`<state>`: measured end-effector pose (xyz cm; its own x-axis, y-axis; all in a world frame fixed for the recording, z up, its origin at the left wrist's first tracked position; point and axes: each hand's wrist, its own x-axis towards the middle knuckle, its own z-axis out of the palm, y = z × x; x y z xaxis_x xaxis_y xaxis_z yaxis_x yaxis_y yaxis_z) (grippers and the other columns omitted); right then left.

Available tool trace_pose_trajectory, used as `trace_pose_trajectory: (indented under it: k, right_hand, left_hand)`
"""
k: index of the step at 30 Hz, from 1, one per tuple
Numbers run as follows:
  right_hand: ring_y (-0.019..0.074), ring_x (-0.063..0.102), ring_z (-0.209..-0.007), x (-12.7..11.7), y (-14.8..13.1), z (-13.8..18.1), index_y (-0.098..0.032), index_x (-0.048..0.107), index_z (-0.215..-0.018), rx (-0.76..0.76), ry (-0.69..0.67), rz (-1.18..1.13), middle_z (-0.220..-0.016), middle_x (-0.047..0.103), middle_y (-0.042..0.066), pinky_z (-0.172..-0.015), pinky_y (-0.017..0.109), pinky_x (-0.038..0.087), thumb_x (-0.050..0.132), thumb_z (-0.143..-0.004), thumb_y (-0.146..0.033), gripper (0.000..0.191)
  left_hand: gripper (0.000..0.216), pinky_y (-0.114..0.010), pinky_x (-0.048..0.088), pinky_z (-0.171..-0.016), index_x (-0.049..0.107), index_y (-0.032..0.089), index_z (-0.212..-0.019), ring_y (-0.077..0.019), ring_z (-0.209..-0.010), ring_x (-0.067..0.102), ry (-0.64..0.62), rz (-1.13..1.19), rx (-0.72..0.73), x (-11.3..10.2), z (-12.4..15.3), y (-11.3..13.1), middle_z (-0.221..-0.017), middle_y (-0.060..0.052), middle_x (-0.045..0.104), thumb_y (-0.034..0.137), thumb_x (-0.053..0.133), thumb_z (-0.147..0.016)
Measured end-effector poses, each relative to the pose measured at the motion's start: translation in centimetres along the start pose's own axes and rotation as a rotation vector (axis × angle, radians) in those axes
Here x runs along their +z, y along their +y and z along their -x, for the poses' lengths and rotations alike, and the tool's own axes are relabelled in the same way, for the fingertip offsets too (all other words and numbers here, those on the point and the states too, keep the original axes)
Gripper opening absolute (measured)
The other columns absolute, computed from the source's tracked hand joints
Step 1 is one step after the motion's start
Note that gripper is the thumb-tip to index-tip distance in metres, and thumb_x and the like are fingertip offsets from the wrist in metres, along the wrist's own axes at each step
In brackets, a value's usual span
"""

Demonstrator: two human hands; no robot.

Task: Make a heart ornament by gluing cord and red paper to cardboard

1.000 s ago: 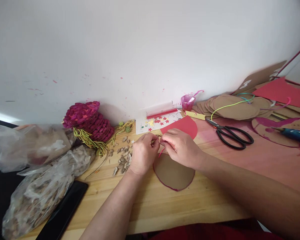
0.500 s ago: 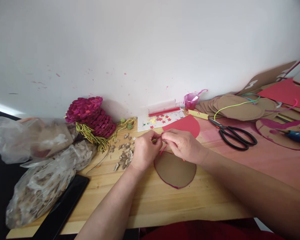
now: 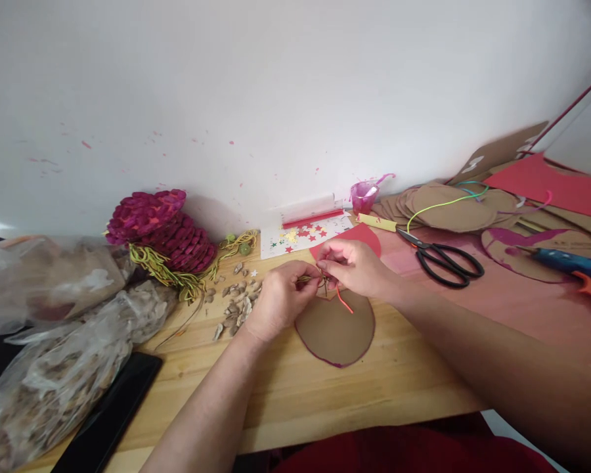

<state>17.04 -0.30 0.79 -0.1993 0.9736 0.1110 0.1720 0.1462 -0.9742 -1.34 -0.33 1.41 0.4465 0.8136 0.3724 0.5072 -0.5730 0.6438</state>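
At table centre, item 1: left hand, thumb and forefinger pinched together on a yellow-green cord. The hand hovers just above the wooden table.

Item 2: right hand, at 3 o'clock of the left and nearly touching it, fingertips closed on the same cord. A red strand hangs from that pinch; whether the fingers also grip it cannot be told.

Item 3: brown card disc, purple-edged, flat on the table at 6 o'clock of both hands. The red strand's loose end lies over its upper part.

Item 4: red paper half-round, at 12 o'clock of the right hand, partly hidden by it.

Item 5: star sheet, at 12 o'clock of the left hand, near the wall.

Item 6: loose seeds, scattered at 9 o'clock of the left hand.

Item 7: magenta woven piece with yellow-green tassels, at 10 o'clock.

Item 8: black scissors, blades shut, at 3 o'clock of the right hand, well apart.

Item 9: blue glue gun, farther out at 3 o'clock.

Item 10: clear plastic bags and a black phone, at 8 o'clock.
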Motion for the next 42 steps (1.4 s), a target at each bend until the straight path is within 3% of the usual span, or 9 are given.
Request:
trace_pose_trajectory:
  k: [5,9,13,17,21,31,38,42]
  right_hand:
    - [0.0135,0.062,-0.046,-0.2,-0.1,-0.3,-0.019,0.059,-0.076,0.21,-0.063,-0.334,-0.06,0.064,0.0,-0.039,0.02,0.037,0.076,-0.072,-0.03,0.021]
    - [0.0099,0.057,-0.048,0.2,-0.2,-0.2,-0.016,0.061,-0.07,0.394,-0.102,-0.608,-0.06,0.062,0.0,-0.038,0.018,0.028,0.076,-0.062,-0.017,0.017]
    - [0.008,0.051,-0.051,0.9,-0.5,0.1,-0.014,0.063,-0.066,0.457,-0.168,-0.741,-0.059,0.055,-0.002,-0.041,0.018,0.027,0.072,-0.058,-0.013,0.012]
    - [0.0088,0.05,-0.052,1.5,-0.7,0.3,-0.016,0.064,-0.066,0.458,-0.13,-0.775,-0.061,0.056,-0.001,-0.044,0.02,0.029,0.072,-0.06,-0.015,0.01]
    - [0.0091,0.047,-0.051,1.6,-0.6,0.3,-0.016,0.064,-0.064,0.417,-0.096,-0.75,-0.057,0.056,-0.001,-0.046,0.022,0.031,0.073,-0.061,-0.016,0.009]
    - [0.0098,0.047,-0.051,1.6,-1.0,0.5,-0.017,0.064,-0.062,0.381,-0.113,-0.74,-0.056,0.055,-0.001,-0.047,0.022,0.03,0.072,-0.06,-0.018,0.008]
    - [0.0091,0.044,-0.046,1.9,-1.2,0.7,-0.017,0.063,-0.063,0.34,-0.038,-0.657,-0.053,0.055,-0.001,-0.046,0.023,0.029,0.072,-0.064,-0.02,0.01]
    - [0.0089,0.045,-0.046,1.9,-1.3,0.7,-0.016,0.063,-0.063,0.35,-0.006,-0.636,-0.055,0.056,0.0,-0.045,0.023,0.029,0.071,-0.063,-0.02,0.009]
  left_hand:
    - [0.009,-0.02,0.045,-0.053,0.071,0.017,-0.085,-0.0103,-0.06,0.059,-0.03,0.281,-0.108,-0.1,-0.3,0.0,-0.077,-0.003,0.072,0.024,0.066,-0.084]
    - [0.011,-0.022,0.051,-0.062,0.068,0.016,-0.084,-0.0119,-0.066,0.063,0.048,0.476,-0.129,0.1,-0.6,0.0,-0.079,-0.004,0.072,0.027,0.068,-0.083]
    - [0.012,-0.023,0.052,-0.064,0.067,0.016,-0.081,-0.0115,-0.066,0.063,0.167,0.483,-0.144,0.3,-0.7,-0.2,-0.075,-0.003,0.07,0.028,0.066,-0.085]
    - [0.011,-0.021,0.048,-0.059,0.069,0.017,-0.084,-0.01,-0.061,0.059,0.301,0.339,-0.18,0.7,-0.4,-0.4,-0.074,-0.002,0.07,0.027,0.066,-0.084]
    - [0.01,-0.02,0.044,-0.055,0.071,0.017,-0.084,-0.0088,-0.056,0.055,0.355,0.161,-0.164,0.8,-0.3,-0.3,-0.072,0.0,0.069,0.026,0.066,-0.083]
    - [0.007,-0.02,0.048,-0.06,0.072,0.018,-0.081,-0.0099,-0.059,0.059,0.369,-0.054,-0.062,0.5,-0.2,0.2,-0.072,0.0,0.071,0.019,0.065,-0.083]
    - [0.007,-0.019,0.046,-0.056,0.071,0.019,-0.081,-0.0094,-0.057,0.059,0.37,-0.041,-0.11,0.5,-0.2,0.2,-0.069,0.001,0.07,0.023,0.066,-0.084]
    - [0.005,-0.021,0.048,-0.06,0.069,0.019,-0.079,-0.0104,-0.06,0.062,0.36,-0.12,-0.065,0.5,-0.1,0.2,-0.071,0.001,0.071,0.019,0.066,-0.083]
